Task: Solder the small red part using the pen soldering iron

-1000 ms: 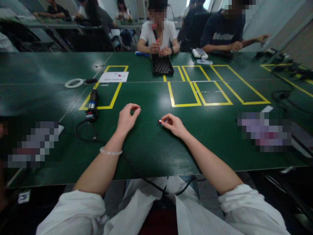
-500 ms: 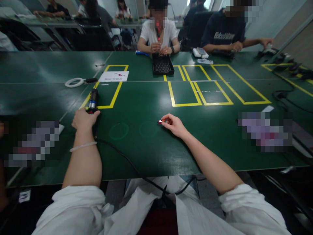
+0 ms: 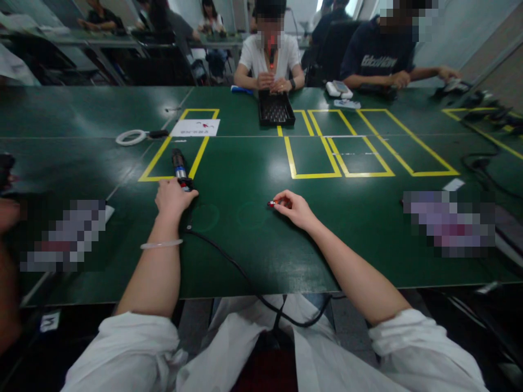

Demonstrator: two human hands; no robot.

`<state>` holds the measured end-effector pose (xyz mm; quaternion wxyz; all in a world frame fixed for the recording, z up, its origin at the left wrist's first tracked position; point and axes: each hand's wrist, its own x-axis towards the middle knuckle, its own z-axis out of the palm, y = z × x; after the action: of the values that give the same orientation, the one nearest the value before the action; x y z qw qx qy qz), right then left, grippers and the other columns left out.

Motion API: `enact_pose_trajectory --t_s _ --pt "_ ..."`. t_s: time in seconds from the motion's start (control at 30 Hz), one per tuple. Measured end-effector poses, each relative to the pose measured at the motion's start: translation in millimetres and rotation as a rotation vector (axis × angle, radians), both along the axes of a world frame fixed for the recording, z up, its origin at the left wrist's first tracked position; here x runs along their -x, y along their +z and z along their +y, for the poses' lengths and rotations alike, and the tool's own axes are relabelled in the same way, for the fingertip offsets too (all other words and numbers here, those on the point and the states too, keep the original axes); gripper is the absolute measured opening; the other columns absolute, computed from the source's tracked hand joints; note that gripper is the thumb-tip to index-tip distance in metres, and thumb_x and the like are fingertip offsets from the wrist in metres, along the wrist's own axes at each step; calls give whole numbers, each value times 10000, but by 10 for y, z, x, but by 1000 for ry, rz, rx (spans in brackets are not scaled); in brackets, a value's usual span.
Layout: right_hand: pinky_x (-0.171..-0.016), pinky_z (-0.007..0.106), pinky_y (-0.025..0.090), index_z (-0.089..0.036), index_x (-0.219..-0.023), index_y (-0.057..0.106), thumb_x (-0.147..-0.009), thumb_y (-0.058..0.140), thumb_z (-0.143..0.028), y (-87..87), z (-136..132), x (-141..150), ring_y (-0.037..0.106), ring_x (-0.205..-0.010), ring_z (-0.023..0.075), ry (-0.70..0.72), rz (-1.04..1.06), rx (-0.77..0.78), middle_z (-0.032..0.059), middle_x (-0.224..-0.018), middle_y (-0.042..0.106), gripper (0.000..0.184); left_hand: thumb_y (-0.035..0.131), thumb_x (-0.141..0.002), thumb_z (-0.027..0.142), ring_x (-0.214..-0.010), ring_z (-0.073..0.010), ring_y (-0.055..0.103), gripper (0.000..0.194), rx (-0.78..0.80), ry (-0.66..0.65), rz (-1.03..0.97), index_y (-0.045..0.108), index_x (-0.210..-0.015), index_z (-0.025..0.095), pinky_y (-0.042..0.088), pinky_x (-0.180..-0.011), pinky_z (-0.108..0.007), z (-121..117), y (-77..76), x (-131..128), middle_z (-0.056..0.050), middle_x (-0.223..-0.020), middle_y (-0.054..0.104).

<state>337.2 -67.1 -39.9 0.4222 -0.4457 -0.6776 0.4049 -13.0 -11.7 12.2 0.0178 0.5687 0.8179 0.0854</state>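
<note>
My left hand [image 3: 174, 198] is wrapped round the near end of a corded cylindrical tool [image 3: 178, 166], black and silver with a blue band. It lies low over the green table, its far end pointing away from me; its exact kind is unclear. Over the middle of the table, my right hand [image 3: 295, 208] pinches a small red and white piece [image 3: 271, 204] between thumb and fingertips. Part of that piece is hidden by the fingers, and it is too small to name. A black cable [image 3: 229, 261] runs from near my left hand to the table edge.
Yellow tape outlines [image 3: 316, 175] mark the green table [image 3: 245, 256]. Beyond them is a black tray [image 3: 278, 121] before a seated person [image 3: 267, 54]. A white paper [image 3: 196, 128] and a coiled white cable [image 3: 129, 138] lie at left. Blurred-out items [image 3: 449, 223] flank me.
My left hand has moved right with the corded tool, which now tilts the other way. My right hand keeps its pinch on the small piece, and the view has shifted slightly.
</note>
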Motion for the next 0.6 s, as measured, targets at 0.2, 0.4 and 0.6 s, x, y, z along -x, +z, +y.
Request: enact_pose_trajectory --t_s 0.2,0.4,0.6 --pt "-608 261 389 -174 -920 599 -772 651 -294 3 -1 -9 496 -592 113 0 -8 1 -34 -683 553 197 648 -774 517 -1123 -374 575 625 -19 -232 39 553 -1274 154 521 -887 -470 -119 -25 -637 -189 -1280 497" --pt "-602 252 388 -191 -937 558 -784 621 -254 26 -6 -25 491 -603 108 -19 -14 -61 -29 -736 561 178 584 -829 494 -1080 -314 589 607 -41 -488 59 488 -1339 179 530 -856 -410 -388 -50 -1280 -146 -1245 497" --pt "-621 254 404 -199 -859 543 -791 602 -203 55 -19 -36 495 -624 111 -9 -98 -158 -17 -767 549 90 587 -833 467 -1071 -292 597 625 -58 -678 25 448 -1376 190 531 -828 -377 -568 -97 -1537 -126 -1270 512"
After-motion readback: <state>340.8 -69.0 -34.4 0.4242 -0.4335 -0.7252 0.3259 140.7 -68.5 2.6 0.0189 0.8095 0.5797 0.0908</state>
